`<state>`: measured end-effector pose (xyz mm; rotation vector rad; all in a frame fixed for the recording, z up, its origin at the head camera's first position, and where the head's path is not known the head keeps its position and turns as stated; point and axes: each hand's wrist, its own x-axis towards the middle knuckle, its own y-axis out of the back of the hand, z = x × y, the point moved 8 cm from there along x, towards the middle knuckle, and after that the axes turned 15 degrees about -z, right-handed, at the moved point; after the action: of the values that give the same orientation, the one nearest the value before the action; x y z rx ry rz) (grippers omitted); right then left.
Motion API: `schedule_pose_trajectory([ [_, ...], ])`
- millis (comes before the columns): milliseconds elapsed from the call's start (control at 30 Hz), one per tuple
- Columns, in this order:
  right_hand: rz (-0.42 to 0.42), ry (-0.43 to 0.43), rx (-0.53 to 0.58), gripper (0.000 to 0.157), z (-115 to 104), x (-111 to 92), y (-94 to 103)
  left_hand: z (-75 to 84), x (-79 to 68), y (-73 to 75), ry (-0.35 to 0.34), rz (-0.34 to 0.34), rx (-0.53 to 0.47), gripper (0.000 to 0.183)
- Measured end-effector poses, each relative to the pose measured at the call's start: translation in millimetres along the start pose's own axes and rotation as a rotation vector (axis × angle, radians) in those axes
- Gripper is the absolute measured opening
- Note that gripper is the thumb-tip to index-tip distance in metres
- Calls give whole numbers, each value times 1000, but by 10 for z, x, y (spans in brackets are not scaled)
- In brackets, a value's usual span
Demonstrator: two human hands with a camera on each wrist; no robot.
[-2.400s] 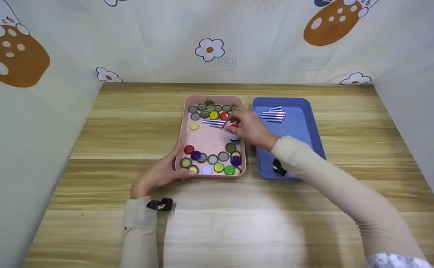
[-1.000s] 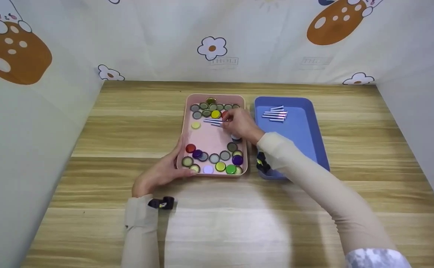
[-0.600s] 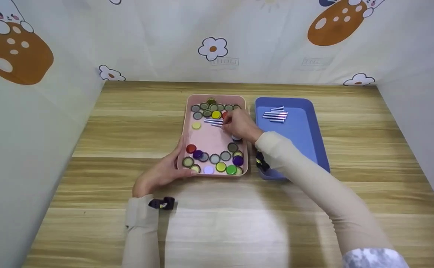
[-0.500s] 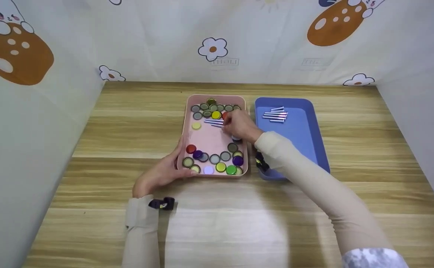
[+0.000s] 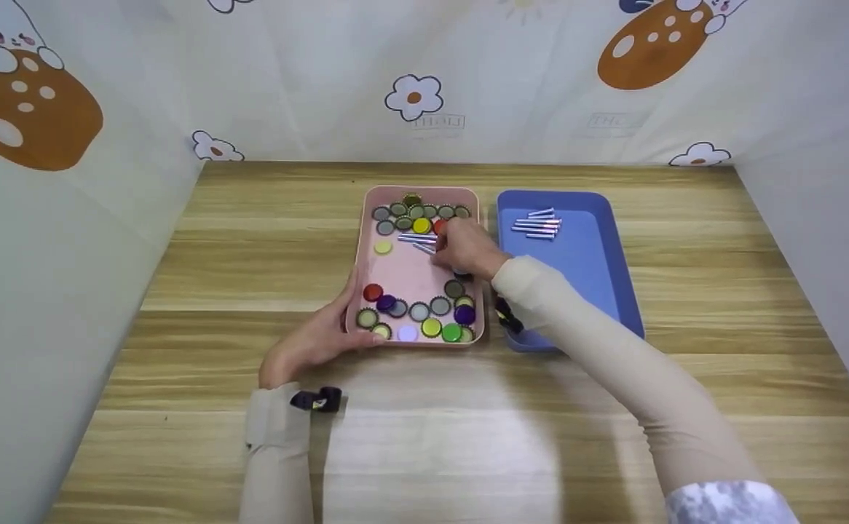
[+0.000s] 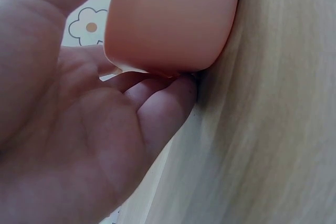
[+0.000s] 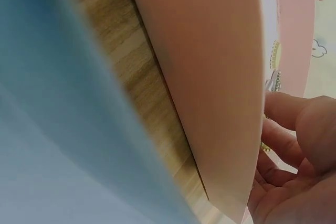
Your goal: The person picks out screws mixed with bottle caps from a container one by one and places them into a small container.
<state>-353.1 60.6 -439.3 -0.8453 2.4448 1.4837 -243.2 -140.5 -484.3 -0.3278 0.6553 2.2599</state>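
The left hand (image 5: 315,338) grips the near left corner of a pink tray (image 5: 422,343), thumb over the front rim. In the left wrist view its fingers (image 6: 163,111) curl against the tray's outer wall. Inside, near the right side, the right hand (image 5: 467,246) has its thumb and fingertips together at the right ends of several silver screws (image 5: 416,238). It pinches the lowest screw (image 5: 424,249), which slants away from the others; its end is hidden by the fingers. In the right wrist view the curled fingers (image 7: 281,142) sit just inside the tray wall.
Bottle caps lie along the pink tray's far and near ends, among them a yellow cap (image 5: 421,225) and a green cap (image 5: 451,332). Close on the right stands a blue tray (image 5: 577,269) with several screws (image 5: 537,224), under the right forearm. Patterned cloth walls (image 5: 308,87) enclose the table.
The right hand has come down onto the screws' right ends, its fingers closing. Since half a second ago the lowest screw has turned to a steeper slant. The left hand has stayed on the tray.
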Motion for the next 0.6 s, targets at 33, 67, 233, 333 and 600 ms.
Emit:
schedule_pose_trajectory([
  [33,-1,-6,-8,19,0,4,-5,4,-1,1,-4,2,2,118],
  [67,-2,-12,-16,19,-1,6,-8,10,-1,1,-10,4,1,118],
  [233,7,-28,-48,17,-12,14,-17,14,-2,1,-13,10,2,119],
  [333,20,-25,-70,15,-16,12,-15,0,1,0,-1,9,9,119],
  [600,27,-29,-60,15,-1,13,-2,-3,5,-4,11,8,10,118],
])
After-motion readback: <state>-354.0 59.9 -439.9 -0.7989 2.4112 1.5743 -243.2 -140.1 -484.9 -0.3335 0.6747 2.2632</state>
